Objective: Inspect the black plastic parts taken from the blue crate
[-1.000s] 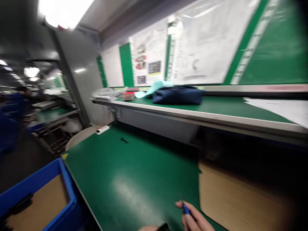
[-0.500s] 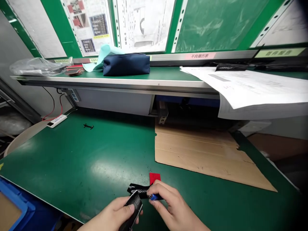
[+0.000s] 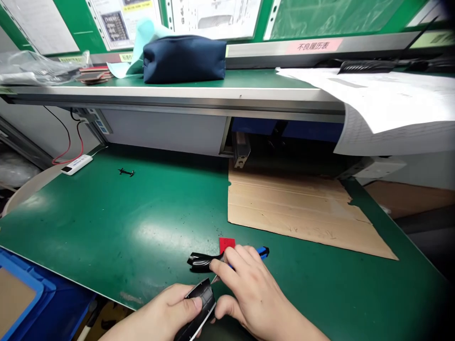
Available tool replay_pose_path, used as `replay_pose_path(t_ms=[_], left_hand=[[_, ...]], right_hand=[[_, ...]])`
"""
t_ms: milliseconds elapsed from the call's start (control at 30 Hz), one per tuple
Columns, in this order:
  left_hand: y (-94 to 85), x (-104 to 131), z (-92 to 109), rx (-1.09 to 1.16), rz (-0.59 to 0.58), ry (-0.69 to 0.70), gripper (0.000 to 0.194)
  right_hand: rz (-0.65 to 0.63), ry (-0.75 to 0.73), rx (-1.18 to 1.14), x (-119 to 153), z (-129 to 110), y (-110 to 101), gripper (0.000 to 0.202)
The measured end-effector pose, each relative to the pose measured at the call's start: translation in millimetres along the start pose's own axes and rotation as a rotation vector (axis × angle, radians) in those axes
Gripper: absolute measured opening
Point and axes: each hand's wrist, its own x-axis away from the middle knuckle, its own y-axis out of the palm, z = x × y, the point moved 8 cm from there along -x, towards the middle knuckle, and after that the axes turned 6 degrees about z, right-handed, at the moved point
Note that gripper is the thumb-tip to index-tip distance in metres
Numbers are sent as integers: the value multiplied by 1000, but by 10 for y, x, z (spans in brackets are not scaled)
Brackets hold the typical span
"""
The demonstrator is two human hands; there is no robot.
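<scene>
Green bench mat [image 3: 149, 222] under a shelf w/ posted sheets; work sits at the near edge. Black part [image 3: 199, 303], flat w/ a pale rim, is pinched in the left hand [image 3: 167, 315], thumb on top, tilted up toward the right hand [image 3: 249, 293]. Right hand is closed around a blue-handled tool [image 3: 262, 251], thin tip aimed at the part's upper edge; can't tell if tip touches. Judgement: keep the left grip firm, wrist low on the mat, bring the tip in slow & square so it doesn't skid. Just beyond: black ribbed piece [image 3: 201, 260] touching a red square [image 3: 226, 244]. Further back: cardboard sheet [image 3: 295, 213], small black clip [image 3: 126, 172], white power strip [image 3: 76, 164]; blue pouch [image 3: 185, 59] & papers [image 3: 387, 99] on shelf, blue bin [image 3: 21, 293] at left.
</scene>
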Motion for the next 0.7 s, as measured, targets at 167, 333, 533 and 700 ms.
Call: replay_pose_path(t_ms=[167, 333, 533, 700], left_hand=[[47, 64, 239, -164, -6, 136, 47], [82, 81, 402, -354, -3, 226, 40], [7, 23, 252, -482, 77, 199, 38], [3, -27, 208, -577, 85, 237, 38]], right_hand=[[-5, -52, 96, -16, -37, 57, 53], [-17, -114, 142, -32, -55, 84, 45], [-31, -147, 160, 1, -57, 152, 38], [-147, -124, -15, 10, -38, 233, 43]])
